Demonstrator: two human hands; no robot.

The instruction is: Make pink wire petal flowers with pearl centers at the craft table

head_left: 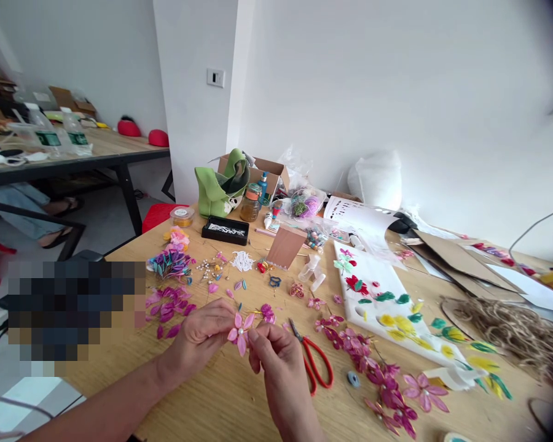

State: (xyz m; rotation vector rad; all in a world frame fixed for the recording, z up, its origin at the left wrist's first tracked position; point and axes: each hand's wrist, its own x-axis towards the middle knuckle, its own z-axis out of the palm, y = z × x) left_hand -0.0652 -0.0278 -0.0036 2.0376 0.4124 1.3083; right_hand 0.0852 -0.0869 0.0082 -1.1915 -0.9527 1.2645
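Note:
Between my two hands is a pink artificial flower [241,333] with a pearl bead at its centre. My left hand [207,331] pinches it from the left, and my right hand [276,353] has thumb and fingers closed on its right side. The stem behind the petals is hidden. Just beyond my fingers lies a darker magenta flower [268,313]. Scissors with red handles [320,365] rest close to the right of my right hand. A spread of finished magenta flowers [364,353] lies farther right, and loose magenta petals [168,307] lie left of my left hand.
A white foam board [350,294] bears coloured flowers and leaves. Behind stand a green bag [216,193], a jar [251,205], a black tray [225,231] and a brown card [286,247]. Twine [507,334] is heaped at right. A blurred-out person [74,307] sits at left.

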